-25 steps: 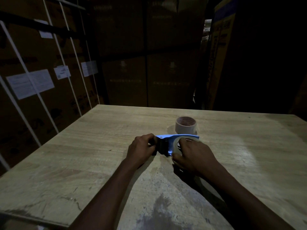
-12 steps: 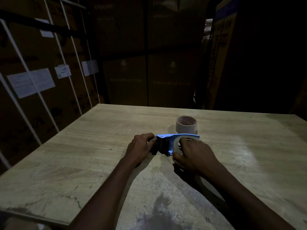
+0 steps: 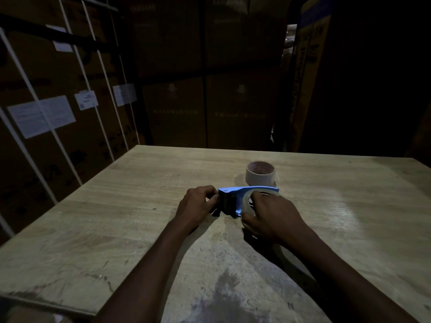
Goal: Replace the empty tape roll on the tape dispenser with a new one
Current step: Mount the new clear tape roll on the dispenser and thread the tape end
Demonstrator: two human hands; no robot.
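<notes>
– How's the light?
– Dim. One pool of light falls on the bench (image 3: 140, 206), brightest at the right of centre, fading toward its corners.
– Shadows?
– Dark ones trail from both forearms toward the camera.
– And the background?
– The stacked cartons (image 3: 177, 108) sink almost into black; the right side is unreadable. Straight lines bow at the edges, and the dark areas look grainy.

No text can be read. White paper labels (image 3: 42, 117) on the cartons (image 3: 70, 127) at the left of the frame carry print too small and dim to make out; carton markings are equally illegible.
</notes>
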